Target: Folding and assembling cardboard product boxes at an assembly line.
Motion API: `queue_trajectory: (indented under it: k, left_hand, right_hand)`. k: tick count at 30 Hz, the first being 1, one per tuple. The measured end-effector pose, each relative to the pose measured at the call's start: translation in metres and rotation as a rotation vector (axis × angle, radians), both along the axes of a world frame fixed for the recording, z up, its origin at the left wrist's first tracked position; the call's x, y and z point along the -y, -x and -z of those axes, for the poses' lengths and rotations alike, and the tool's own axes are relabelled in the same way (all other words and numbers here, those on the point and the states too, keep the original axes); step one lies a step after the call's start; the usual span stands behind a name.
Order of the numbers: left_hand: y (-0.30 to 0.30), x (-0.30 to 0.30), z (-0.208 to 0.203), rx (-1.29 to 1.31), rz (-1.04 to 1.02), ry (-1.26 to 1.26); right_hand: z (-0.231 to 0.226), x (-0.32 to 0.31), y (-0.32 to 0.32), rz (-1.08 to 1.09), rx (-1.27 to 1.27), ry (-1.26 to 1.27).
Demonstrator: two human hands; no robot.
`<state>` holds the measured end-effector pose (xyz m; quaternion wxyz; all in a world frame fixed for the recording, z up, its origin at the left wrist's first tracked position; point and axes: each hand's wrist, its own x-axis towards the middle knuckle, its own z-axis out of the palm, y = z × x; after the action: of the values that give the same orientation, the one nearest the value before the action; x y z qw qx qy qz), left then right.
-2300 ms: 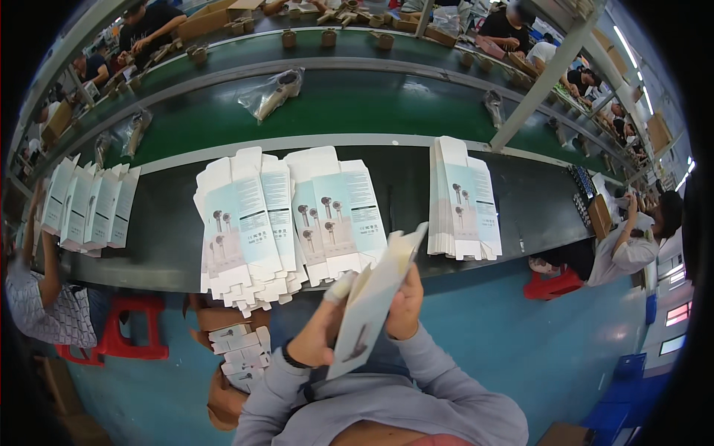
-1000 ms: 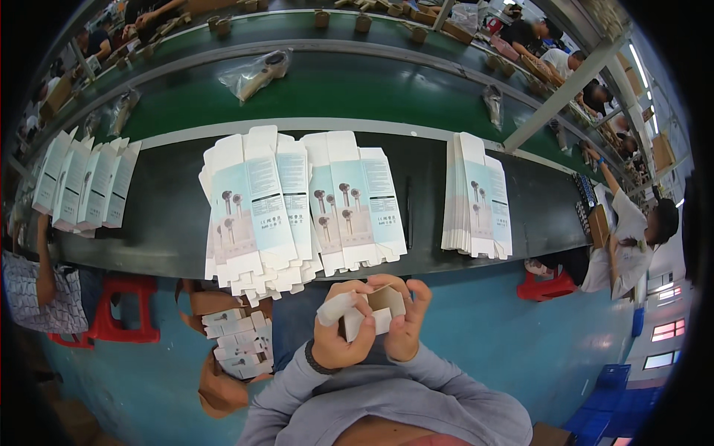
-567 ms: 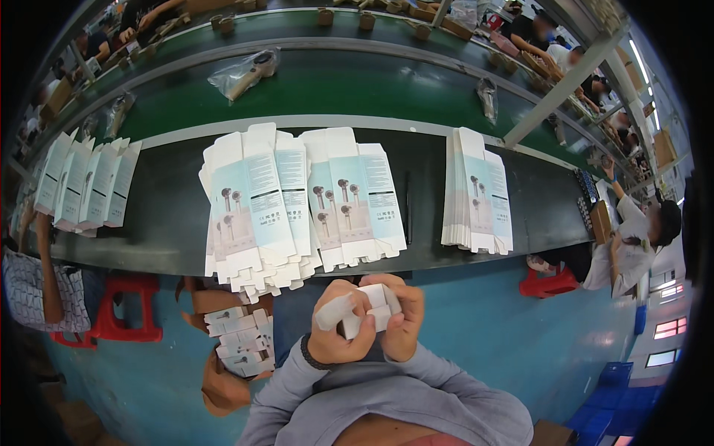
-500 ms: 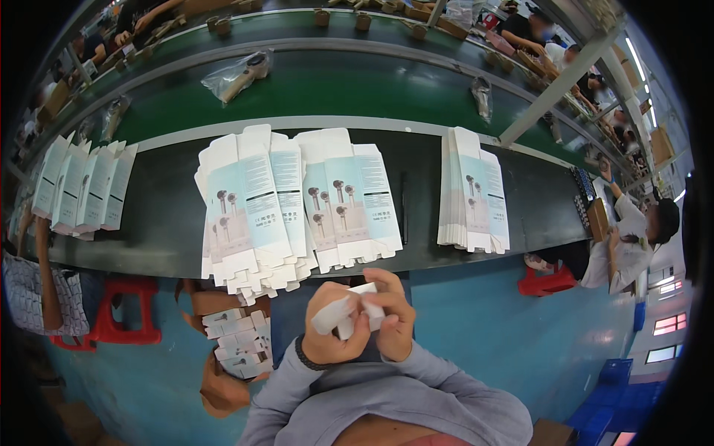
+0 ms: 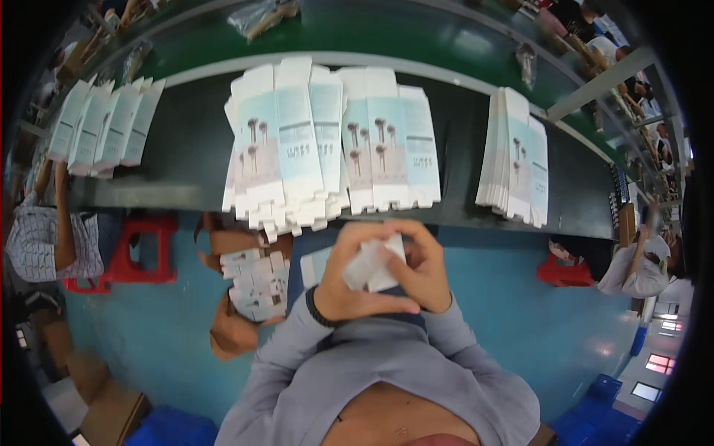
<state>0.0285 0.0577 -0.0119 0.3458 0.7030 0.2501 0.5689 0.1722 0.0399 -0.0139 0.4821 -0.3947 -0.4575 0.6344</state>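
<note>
In front of my body, just below the bench edge, both hands are on a small white carton (image 5: 384,279). My left hand (image 5: 346,279) is curled round its left side, the thumb stretched across below it. My right hand (image 5: 425,267) grips the other side, with fingers bent over the white flaps. A pale panel (image 5: 314,267) shows left of my left hand; whether it belongs to the same carton I cannot tell. Beyond my hands lie overlapping stacks of flat printed cartons (image 5: 256,149), (image 5: 390,149) in light blue and beige.
Another flat carton stack (image 5: 513,160) lies on the right of the dark bench (image 5: 186,149). Opened-up cartons (image 5: 108,130) stand at left. A brown box (image 5: 234,338) below holds more cartons. Red stools (image 5: 145,249) and seated people flank me; a green conveyor (image 5: 387,33) runs behind.
The view has tipped down, so the bench sits higher in it. My hands have turned the carton, and my left thumb now stretches out below it.
</note>
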Motion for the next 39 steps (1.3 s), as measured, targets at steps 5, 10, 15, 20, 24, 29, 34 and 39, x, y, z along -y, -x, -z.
queue_trajectory:
  k: [5, 10, 15, 20, 24, 29, 34, 39]
  left_hand:
    - [0.014, 0.0, 0.008, 0.33, -0.063, 0.308]
    - [0.051, -0.008, -0.025, -0.391, 0.044, 0.082]
    - [0.131, 0.005, -0.077, -0.396, 0.175, 0.471]
    - [0.234, 0.001, -0.107, 0.069, -0.58, 0.042]
    - [0.321, -0.086, -0.079, 0.101, -0.949, -0.123]
    - [0.417, -0.174, -0.026, -0.12, -1.402, -0.38]
    - [0.418, -0.188, -0.016, -0.55, -1.768, -0.071]
    - [0.427, -0.187, -0.006, -0.397, -1.778, -0.093]
  right_hand:
    - [0.029, -0.01, 0.01, -0.012, 0.331, -0.52]
    - [0.026, -0.01, 0.017, -0.106, 0.506, -0.63]
    - [-0.007, -0.041, 0.01, -0.109, 0.52, -0.887]
    - [-0.013, -0.07, 0.026, -0.022, 0.992, -0.897]
    - [0.006, -0.083, 0.047, -0.172, 1.134, -0.926]
    - [0.027, -0.08, 0.057, -0.219, 1.209, -0.927]
    - [0.024, -0.07, 0.058, -0.057, 1.211, -0.895]
    - [0.025, -0.074, 0.056, -0.056, 1.141, -0.982]
